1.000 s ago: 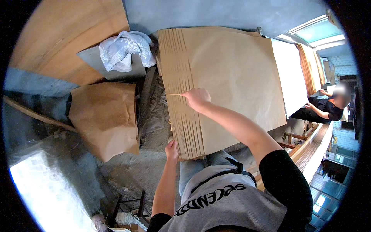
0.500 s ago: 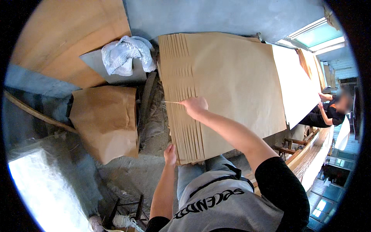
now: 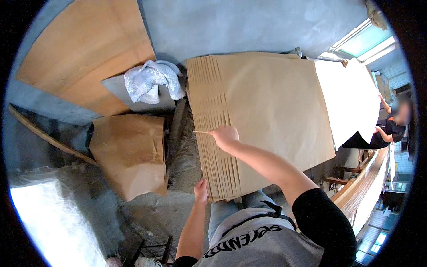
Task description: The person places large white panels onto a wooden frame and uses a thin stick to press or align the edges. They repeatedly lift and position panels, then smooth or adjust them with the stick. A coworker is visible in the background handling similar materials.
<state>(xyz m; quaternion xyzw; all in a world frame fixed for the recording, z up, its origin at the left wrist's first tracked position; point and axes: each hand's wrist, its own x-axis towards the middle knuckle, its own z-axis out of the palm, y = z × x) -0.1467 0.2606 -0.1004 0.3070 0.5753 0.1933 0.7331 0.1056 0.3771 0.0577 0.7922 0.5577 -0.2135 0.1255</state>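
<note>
A broad stack of brown kraft paper sheets (image 3: 275, 107) lies in front of me, its left edges fanned into many narrow overlapping steps. My right hand (image 3: 226, 137) is closed around a thin pale stick (image 3: 201, 131), whose tip points left across the fanned edges. At the stack's near left corner, my left hand (image 3: 201, 191) has its fingers closed at the paper's edge; how many sheets they pinch is too small to tell.
To the right, a person (image 3: 391, 127) handles large white sheets (image 3: 349, 100) by a long wooden bench (image 3: 364, 178). More brown paper (image 3: 131, 153) sits at the left, below a patterned white cloth (image 3: 153, 82) on a grey board. A wooden panel (image 3: 89, 53) leans against the wall.
The whole view has shifted, so the stack sits lower in it. Both my hands keep about the same places on the paper. The other person has lifted and drawn a white sheet rightward.
</note>
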